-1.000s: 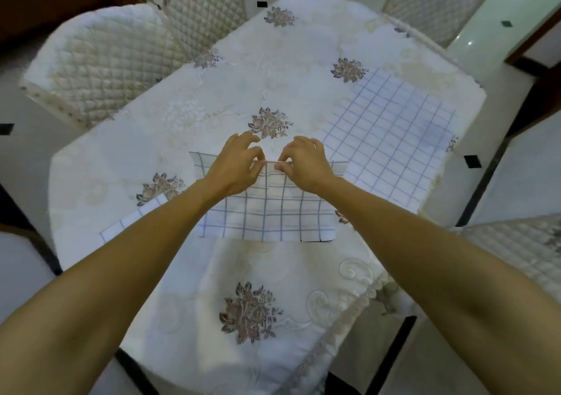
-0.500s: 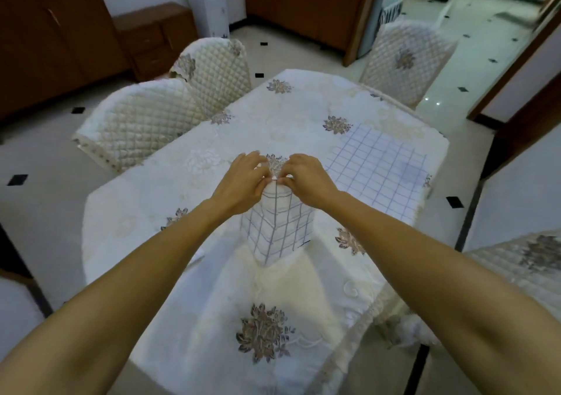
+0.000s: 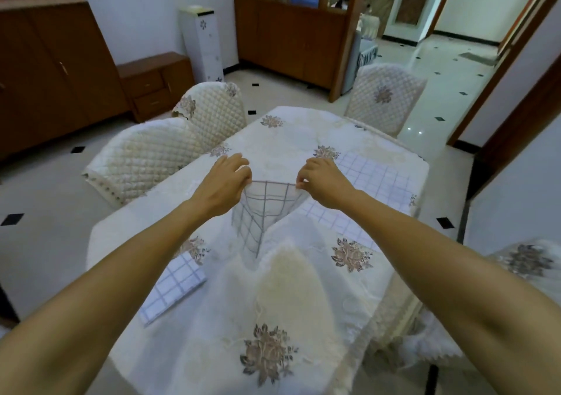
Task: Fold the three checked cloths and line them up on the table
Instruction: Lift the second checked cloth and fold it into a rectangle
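Pinching the top edge of a checked cloth (image 3: 263, 212), the left hand (image 3: 226, 183) has its fingers curled shut over the cloth's left upper corner, while the right hand (image 3: 323, 182) grips the right upper corner between thumb and bent fingers. Both hands are raised above the table (image 3: 212, 318), a little apart, so the edge between them runs nearly straight and the rest of the cloth hangs down in a narrowing, creased drape whose lower tip reaches toward the tablecloth; whether the tip touches it cannot be told. Taking this held cloth as the landmark, a second checked cloth (image 3: 368, 188) lies spread flat on the table to its right and slightly beyond it, partly hidden behind the right hand and forearm. A third cloth (image 3: 174, 288), folded into a small rectangle, lies on the table to the near left of the held cloth, close to the table's left edge and partly under the left forearm. Beyond the held cloth to the left stand two quilted chairs (image 3: 145, 157) drawn up against the table, and another quilted chair (image 3: 384, 97) stands at the far end.
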